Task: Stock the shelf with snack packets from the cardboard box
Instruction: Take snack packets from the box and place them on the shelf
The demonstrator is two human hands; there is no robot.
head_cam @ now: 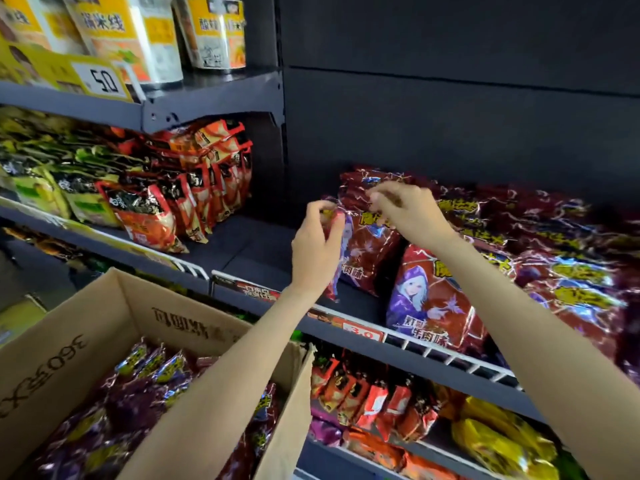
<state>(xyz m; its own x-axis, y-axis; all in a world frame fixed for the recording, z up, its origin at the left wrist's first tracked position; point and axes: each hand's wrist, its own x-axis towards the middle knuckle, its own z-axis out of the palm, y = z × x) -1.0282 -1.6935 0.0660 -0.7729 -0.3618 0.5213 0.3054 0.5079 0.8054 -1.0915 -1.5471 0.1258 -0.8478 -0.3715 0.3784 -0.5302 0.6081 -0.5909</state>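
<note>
Left hand (pixel 315 251) pinches shiny red-purple packet (pixel 367 251).

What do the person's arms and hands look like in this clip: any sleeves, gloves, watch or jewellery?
Both forearms are bare as far as the frame shows; no sleeve edge comes into view. The left hand and right hand wear no gloves. No watch, bracelet or ring is visible on either wrist or on the fingers that show. The right hand's fingertips are blurred, so small details there cannot be told.

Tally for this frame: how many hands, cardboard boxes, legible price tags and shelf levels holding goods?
Hands: 2, left hand and right hand, both on a red snack packet
Cardboard box: 1
Legible price tags: 2, "50" tag and "3.0" tag
Shelf levels holding goods: 3
Total: 8
</note>
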